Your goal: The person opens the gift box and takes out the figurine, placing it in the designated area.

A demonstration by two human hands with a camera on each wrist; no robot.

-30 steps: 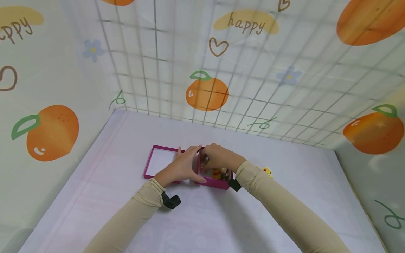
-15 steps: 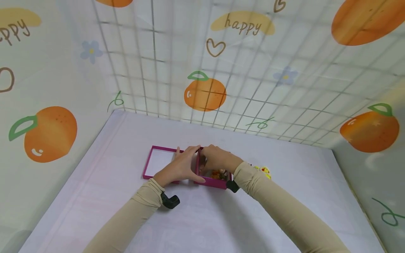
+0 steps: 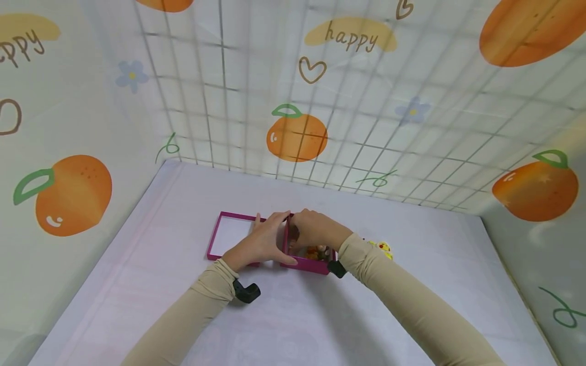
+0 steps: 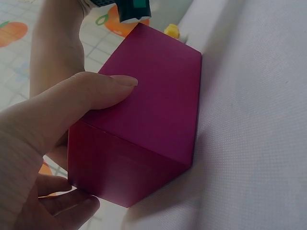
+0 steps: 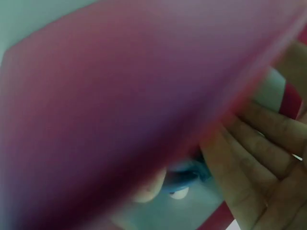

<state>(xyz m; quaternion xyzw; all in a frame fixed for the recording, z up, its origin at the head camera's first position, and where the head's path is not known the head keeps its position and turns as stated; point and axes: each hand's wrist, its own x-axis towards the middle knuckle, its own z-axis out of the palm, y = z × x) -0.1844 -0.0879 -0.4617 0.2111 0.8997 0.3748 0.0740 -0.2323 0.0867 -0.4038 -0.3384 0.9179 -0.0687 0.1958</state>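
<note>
A magenta box (image 3: 305, 265) stands with its top uncovered on the white surface. My left hand (image 3: 259, 241) grips its left end, thumb on the near wall and fingers at the far side; the left wrist view shows the thumb (image 4: 112, 91) flat on that wall. My right hand (image 3: 316, 229) reaches down into the box with bent fingers, their tips hidden from above. Inside, small colourful figures (image 3: 316, 252) lie near the front. In the right wrist view a blurred wall fills much of the picture, and a small blue thing (image 5: 181, 179) shows beyond it.
A magenta-rimmed lid or tray (image 3: 213, 239) with a white inside lies left of the box, partly behind my left hand. A small yellow figure (image 3: 384, 248) lies to the right, beside my right sleeve. A wire grid behind a printed sheet (image 3: 247, 117) stands at the back.
Both hands stay at the box with little movement. The right hand's fingers shift slightly inside it. The whole head view moves slightly.
</note>
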